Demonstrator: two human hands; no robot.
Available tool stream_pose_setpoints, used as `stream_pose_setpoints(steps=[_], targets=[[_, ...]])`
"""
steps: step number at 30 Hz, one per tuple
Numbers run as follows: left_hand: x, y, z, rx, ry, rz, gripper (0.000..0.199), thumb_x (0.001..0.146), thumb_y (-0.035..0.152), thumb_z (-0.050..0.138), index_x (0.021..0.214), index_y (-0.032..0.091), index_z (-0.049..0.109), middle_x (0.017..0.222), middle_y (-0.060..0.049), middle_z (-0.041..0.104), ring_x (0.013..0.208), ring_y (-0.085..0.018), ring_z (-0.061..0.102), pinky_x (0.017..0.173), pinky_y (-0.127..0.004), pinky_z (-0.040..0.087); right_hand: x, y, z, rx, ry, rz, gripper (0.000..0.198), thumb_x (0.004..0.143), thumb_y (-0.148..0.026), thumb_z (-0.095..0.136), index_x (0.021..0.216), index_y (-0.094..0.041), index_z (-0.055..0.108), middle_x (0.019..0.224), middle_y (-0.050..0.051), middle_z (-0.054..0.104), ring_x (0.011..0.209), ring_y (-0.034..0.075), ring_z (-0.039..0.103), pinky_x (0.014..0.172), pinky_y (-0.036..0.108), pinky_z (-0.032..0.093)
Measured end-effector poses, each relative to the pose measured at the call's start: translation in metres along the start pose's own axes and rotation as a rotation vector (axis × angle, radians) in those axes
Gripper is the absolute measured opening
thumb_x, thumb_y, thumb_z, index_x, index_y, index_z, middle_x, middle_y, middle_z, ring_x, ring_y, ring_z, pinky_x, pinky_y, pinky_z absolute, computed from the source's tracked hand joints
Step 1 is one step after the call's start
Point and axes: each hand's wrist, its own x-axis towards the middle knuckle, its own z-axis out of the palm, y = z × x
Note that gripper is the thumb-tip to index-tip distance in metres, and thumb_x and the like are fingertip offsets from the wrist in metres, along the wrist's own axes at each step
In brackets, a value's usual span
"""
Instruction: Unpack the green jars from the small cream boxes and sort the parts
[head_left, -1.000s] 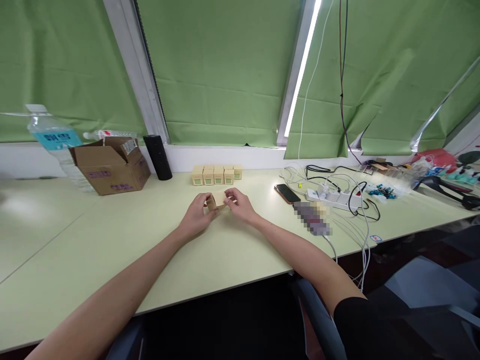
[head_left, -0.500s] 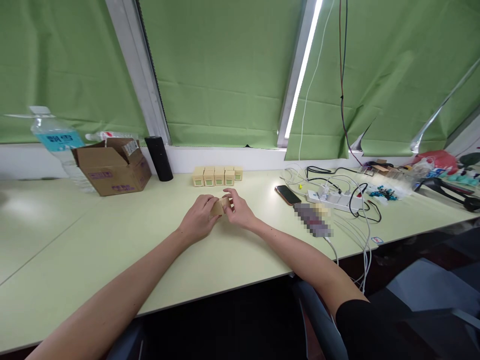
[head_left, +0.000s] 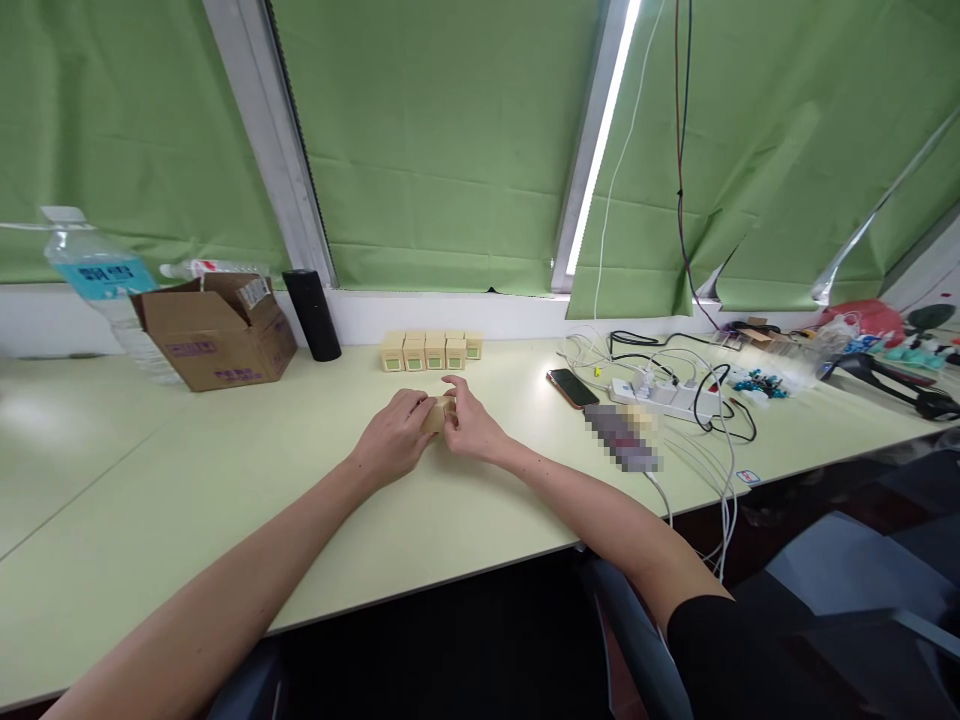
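A small tan cardboard box [head_left: 433,417] is held just above the table between my two hands. My left hand [head_left: 395,432] grips it from the left, fingers wrapped over its side. At the box's right end, my right hand [head_left: 470,420] has its thumb and fingertips pressed, with one finger raised. Those fingers partly hide that end, so I cannot tell whether its flap is closed. Beyond my hands, several similar small boxes [head_left: 424,353] stand in a tight row, with green squares on their fronts.
Left at the back are an open brown carton [head_left: 236,345], a large water bottle [head_left: 105,275] and a black cylinder [head_left: 313,315]. On the right lie a phone [head_left: 572,388], a pixelated object [head_left: 621,438], a white power strip [head_left: 664,398] and tangled cables. The table's front edge [head_left: 427,590] runs below my forearms.
The fingers of my right hand have closed in on the box's right end, and less of that end shows. My left hand keeps its hold. The whole view has shifted slightly.
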Motion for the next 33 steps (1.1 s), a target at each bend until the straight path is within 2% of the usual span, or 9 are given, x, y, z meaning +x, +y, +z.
stream_pose_setpoints(steps=[6, 12, 16, 21, 23, 28, 30, 33], targets=[[0.001, 0.002, 0.0, -0.015, 0.027, -0.027, 0.032, 0.096, 0.033, 0.054, 0.125, 0.019, 0.056, 0.119, -0.018, 0.06, 0.111, -0.034, 0.057, 0.085, -0.047, 0.055, 0.0, -0.001, 0.001, 0.043, 0.039, 0.05, 0.078, 0.079, -0.017, 0.058, 0.148, -0.027, 0.024, 0.126, 0.011, 0.057, 0.094, 0.021, 0.065, 0.083, 0.04, 0.057], [0.0, -0.003, 0.005, -0.081, 0.056, -0.072, 0.036, 0.094, 0.033, 0.056, 0.126, 0.018, 0.054, 0.123, -0.018, 0.06, 0.117, -0.035, 0.055, 0.095, -0.05, 0.052, 0.002, 0.008, 0.004, 0.144, 0.077, 0.051, 0.07, 0.084, -0.022, 0.06, 0.145, -0.03, 0.027, 0.132, 0.011, 0.056, 0.092, 0.02, 0.066, 0.08, 0.041, 0.058], [0.002, -0.007, 0.005, -0.172, 0.059, -0.228, 0.035, 0.091, 0.042, 0.059, 0.118, 0.019, 0.057, 0.122, -0.014, 0.064, 0.118, -0.033, 0.056, 0.099, -0.047, 0.049, 0.011, 0.026, 0.009, 0.318, 0.1, 0.057, 0.064, 0.086, -0.031, 0.066, 0.14, -0.031, 0.033, 0.128, 0.009, 0.057, 0.091, 0.018, 0.066, 0.08, 0.041, 0.06], [0.008, -0.014, 0.004, -0.248, -0.082, -0.461, 0.027, 0.089, 0.044, 0.055, 0.102, 0.021, 0.059, 0.106, -0.009, 0.07, 0.1, -0.029, 0.063, 0.087, -0.038, 0.051, 0.025, 0.056, 0.015, 0.532, 0.071, 0.114, 0.06, 0.079, -0.025, 0.072, 0.132, -0.029, 0.043, 0.122, 0.007, 0.061, 0.095, 0.018, 0.066, 0.082, 0.04, 0.061], [0.009, -0.019, 0.007, -0.205, -0.149, -0.482, 0.029, 0.089, 0.045, 0.053, 0.103, 0.021, 0.061, 0.106, -0.01, 0.072, 0.104, -0.032, 0.064, 0.089, -0.041, 0.05, 0.027, 0.063, 0.016, 0.489, 0.031, 0.139, 0.06, 0.078, -0.019, 0.071, 0.132, -0.028, 0.046, 0.123, 0.008, 0.063, 0.098, 0.018, 0.066, 0.087, 0.042, 0.06], [0.006, -0.035, 0.014, -0.071, -0.213, -0.521, 0.054, 0.085, 0.057, 0.053, 0.118, 0.016, 0.065, 0.121, -0.018, 0.07, 0.125, -0.041, 0.057, 0.102, -0.049, 0.046, 0.024, 0.066, 0.015, 0.117, -0.038, 0.113, 0.059, 0.08, -0.017, 0.067, 0.136, -0.023, 0.052, 0.135, 0.013, 0.063, 0.119, 0.027, 0.06, 0.106, 0.051, 0.048], [0.005, -0.038, 0.015, -0.095, -0.217, -0.493, 0.057, 0.085, 0.06, 0.053, 0.118, 0.016, 0.067, 0.122, -0.018, 0.07, 0.123, -0.04, 0.059, 0.102, -0.048, 0.047, 0.023, 0.066, 0.016, 0.06, -0.062, 0.079, 0.06, 0.082, -0.018, 0.067, 0.14, -0.022, 0.051, 0.139, 0.014, 0.062, 0.126, 0.029, 0.058, 0.11, 0.053, 0.044], [0.004, -0.04, 0.014, -0.159, -0.235, -0.407, 0.051, 0.086, 0.059, 0.053, 0.115, 0.02, 0.069, 0.117, -0.013, 0.072, 0.115, -0.036, 0.063, 0.099, -0.044, 0.049, 0.023, 0.067, 0.016, 0.095, -0.091, 0.05, 0.068, 0.08, -0.014, 0.064, 0.145, -0.024, 0.046, 0.144, 0.013, 0.059, 0.133, 0.029, 0.054, 0.112, 0.051, 0.042]])
